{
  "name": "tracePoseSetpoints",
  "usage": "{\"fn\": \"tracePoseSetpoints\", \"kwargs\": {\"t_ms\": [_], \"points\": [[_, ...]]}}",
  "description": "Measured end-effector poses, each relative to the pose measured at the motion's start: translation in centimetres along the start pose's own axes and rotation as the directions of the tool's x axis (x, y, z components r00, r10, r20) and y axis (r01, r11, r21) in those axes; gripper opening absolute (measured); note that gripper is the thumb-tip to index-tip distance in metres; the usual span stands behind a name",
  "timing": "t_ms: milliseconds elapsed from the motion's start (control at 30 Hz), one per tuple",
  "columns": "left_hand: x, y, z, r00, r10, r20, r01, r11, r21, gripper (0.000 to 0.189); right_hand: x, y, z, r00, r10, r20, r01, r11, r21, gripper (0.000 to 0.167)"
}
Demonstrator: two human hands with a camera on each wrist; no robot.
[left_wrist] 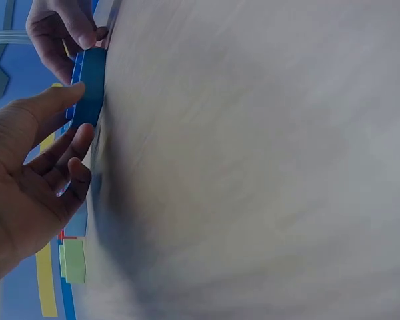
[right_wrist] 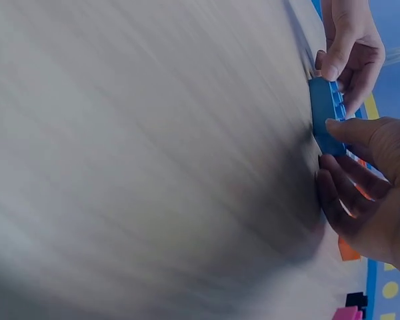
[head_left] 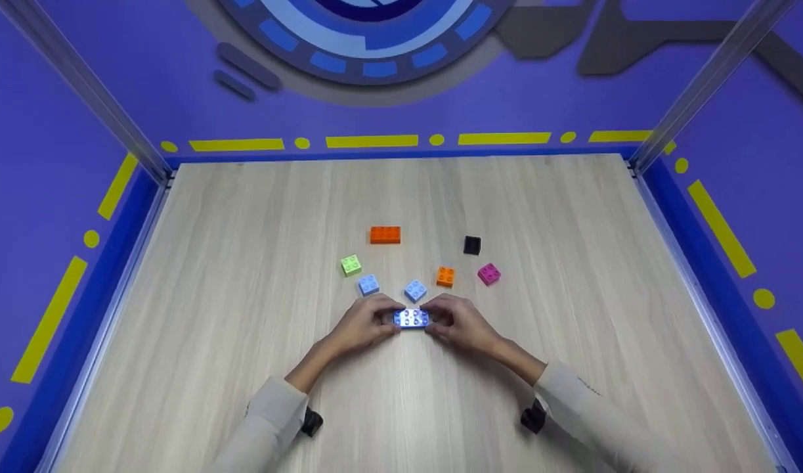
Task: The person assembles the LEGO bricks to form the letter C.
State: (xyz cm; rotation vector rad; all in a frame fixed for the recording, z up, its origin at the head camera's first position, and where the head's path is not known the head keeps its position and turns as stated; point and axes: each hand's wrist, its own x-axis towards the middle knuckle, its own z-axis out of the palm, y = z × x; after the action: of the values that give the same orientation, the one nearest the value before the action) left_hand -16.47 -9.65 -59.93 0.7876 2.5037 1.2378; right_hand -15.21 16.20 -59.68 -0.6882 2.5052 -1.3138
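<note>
From where I stand, a person in pale sleeves [head_left: 270,410] has both hands on one long blue brick [head_left: 412,318] near the middle of the wooden table [head_left: 243,263]. The left hand [head_left: 368,322] pinches its left end and the right hand [head_left: 465,326] its right end — each gap between thumb and fingers is only as wide as the brick, with a thumb on the near side. The studs face up; I cannot tell whether its underside touches the wood.

Just beyond the fingers lie two light-blue bricks: one [head_left: 369,284] beyond the left hand, the other [head_left: 415,291] straight past the held piece. A lime-green brick [head_left: 351,265] sits farther left and a long red-orange brick [head_left: 385,235] farther back. Off to the right — all well apart from the hands — are a small orange brick [head_left: 446,276], a black brick [head_left: 473,245] and a magenta brick [head_left: 489,274].
</note>
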Motion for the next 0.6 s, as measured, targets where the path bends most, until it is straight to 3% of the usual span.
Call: {"fn": "tracePoseSetpoints", "kwargs": {"t_ms": [400,600], "points": [[1.3,0.5,0.8,0.999,-0.005,-0.032,0.004,1.000,-0.005,0.033,-0.1,0.7,-1.2,1.000,-0.025,-0.017,0.024,0.999,-0.045,0.037],[1.0,0.5,0.7,0.999,-0.032,-0.027,0.033,0.999,0.013,0.033,-0.5,0.5,-3.9,0.996,-0.073,-0.042,0.070,0.994,-0.078,0.042]]}}
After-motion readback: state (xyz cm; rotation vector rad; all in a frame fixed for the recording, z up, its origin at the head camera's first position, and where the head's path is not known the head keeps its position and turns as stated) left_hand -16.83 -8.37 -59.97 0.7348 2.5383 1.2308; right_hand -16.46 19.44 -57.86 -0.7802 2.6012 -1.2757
